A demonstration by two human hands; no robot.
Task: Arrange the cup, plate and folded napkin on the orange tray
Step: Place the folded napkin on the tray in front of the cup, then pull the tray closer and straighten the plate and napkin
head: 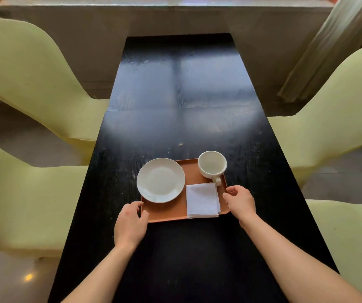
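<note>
The orange tray lies on the black table in front of me. On its left half sits a white plate, overhanging the tray's left edge. A white cup stands upright at the tray's far right corner, its handle pointing toward me. A folded white napkin lies flat on the near right part of the tray. My left hand rests at the tray's near left corner, fingers curled against the rim. My right hand is at the tray's right edge, fingertips touching the rim.
The long black table stretches away toward a grey wall. Pale green chairs stand on both sides, two on the left and two on the right. A curtain hangs at the far right.
</note>
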